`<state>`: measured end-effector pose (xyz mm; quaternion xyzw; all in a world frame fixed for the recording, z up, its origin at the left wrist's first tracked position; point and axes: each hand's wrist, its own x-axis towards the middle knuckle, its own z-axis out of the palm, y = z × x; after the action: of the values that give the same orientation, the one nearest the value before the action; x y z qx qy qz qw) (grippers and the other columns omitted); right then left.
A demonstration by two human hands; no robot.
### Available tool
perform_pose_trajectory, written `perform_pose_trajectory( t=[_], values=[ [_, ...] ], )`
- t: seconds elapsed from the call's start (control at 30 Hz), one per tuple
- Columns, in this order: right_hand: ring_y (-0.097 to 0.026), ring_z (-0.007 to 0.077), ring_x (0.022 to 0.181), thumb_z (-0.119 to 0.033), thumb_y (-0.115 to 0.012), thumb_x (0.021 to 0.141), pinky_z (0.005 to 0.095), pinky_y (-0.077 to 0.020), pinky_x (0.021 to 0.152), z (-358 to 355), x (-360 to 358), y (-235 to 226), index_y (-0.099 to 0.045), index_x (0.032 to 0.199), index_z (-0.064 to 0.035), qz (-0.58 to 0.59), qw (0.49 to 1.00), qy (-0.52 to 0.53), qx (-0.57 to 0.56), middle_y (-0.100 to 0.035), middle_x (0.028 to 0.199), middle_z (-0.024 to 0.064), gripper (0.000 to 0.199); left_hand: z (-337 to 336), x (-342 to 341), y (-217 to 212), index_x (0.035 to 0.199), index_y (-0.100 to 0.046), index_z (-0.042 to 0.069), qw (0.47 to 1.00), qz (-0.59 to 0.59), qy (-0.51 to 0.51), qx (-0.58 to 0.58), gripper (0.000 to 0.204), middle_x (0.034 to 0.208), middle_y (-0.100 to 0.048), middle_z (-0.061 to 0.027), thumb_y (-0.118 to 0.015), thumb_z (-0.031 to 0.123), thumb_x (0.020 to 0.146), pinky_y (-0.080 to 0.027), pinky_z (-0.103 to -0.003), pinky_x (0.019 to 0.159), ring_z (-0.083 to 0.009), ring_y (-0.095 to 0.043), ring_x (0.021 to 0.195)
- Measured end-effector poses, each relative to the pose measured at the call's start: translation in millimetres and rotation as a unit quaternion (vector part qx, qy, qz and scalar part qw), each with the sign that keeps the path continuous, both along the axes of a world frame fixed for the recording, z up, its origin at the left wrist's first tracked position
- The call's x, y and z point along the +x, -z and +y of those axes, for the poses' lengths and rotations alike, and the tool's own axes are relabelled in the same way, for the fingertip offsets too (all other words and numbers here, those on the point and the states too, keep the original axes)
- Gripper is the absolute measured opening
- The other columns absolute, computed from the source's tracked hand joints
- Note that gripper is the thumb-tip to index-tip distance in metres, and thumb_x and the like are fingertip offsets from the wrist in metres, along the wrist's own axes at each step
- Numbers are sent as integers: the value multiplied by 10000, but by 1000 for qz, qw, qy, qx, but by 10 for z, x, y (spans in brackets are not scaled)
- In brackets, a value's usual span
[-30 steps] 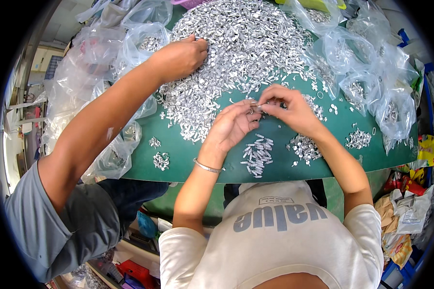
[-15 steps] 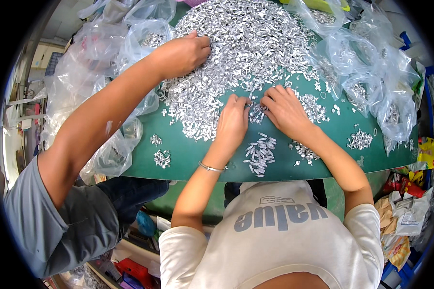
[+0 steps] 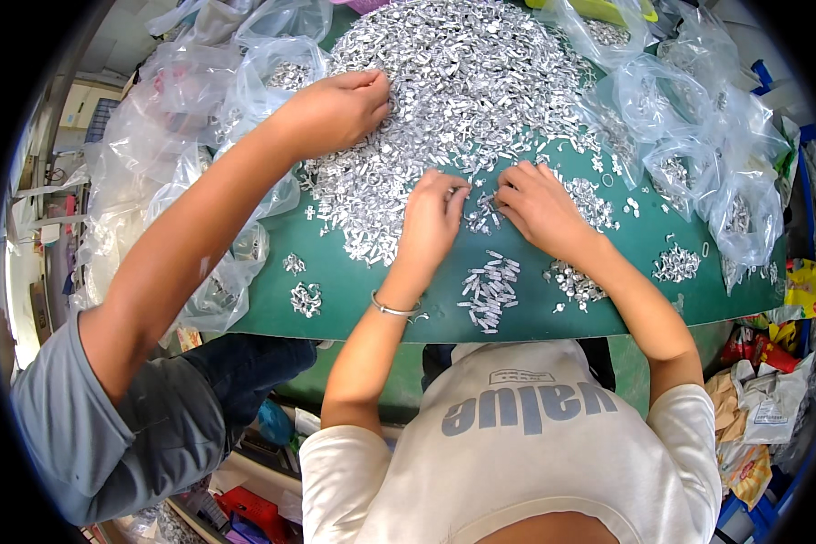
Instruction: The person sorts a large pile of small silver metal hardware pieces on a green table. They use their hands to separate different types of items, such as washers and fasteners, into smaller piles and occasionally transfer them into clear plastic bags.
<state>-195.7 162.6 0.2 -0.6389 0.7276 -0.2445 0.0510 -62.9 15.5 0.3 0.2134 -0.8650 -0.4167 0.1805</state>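
My left hand [image 3: 433,216] and my right hand [image 3: 540,205] lie palm-down on the near edge of a big heap of small silver metal parts [image 3: 462,91] on a green table [image 3: 354,299]. Fingers of both hands are spread and press on loose parts between them. Whether either hand holds a part I cannot tell. A thin bracelet [image 3: 393,310] circles my left wrist. A neat small row of sorted parts [image 3: 490,288] lies just in front of me, and another small pile [image 3: 575,281] sits under my right forearm.
A co-worker's hand [image 3: 335,109] in a grey sleeve reaches from the left into the heap. Clear plastic bags of parts [image 3: 698,154] crowd the right and left table edges. Two tiny piles [image 3: 305,297] lie at the left. Colourful wrappers [image 3: 771,363] hang lower right.
My hands came down from a pinching pose above the table onto the parts and spread flat. The co-worker's hand stayed on the heap, shifting slightly.
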Motion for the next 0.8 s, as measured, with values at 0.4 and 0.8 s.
perform_pose_trajectory(
  t=[0.4, 0.8],
  values=[
    [-513, 253, 922, -113, -685, 792, 380, -396, 812, -139, 126, 12, -623, 886, -56, 3, 998, 55, -21, -543, 884, 70, 126, -11, 200, -50, 1164, -551, -84, 775, 123, -83, 614, 252, 1090, -643, -191, -521, 50, 953, -532, -334, 877, -232, -639, 982],
    [-561, 257, 1118, -260, -386, 1038, 396, -458, 973, 6, 56, -135, -506, 1210, 18, -838, 506, 177, -102, -581, 1174, 148, 348, 555, -141, -403, 1294, -495, -43, 876, 124, -1, 465, 339, 1265, -563, -141, -477, 94, 985, -399, -330, 1036, -210, -519, 1208]
  ],
)
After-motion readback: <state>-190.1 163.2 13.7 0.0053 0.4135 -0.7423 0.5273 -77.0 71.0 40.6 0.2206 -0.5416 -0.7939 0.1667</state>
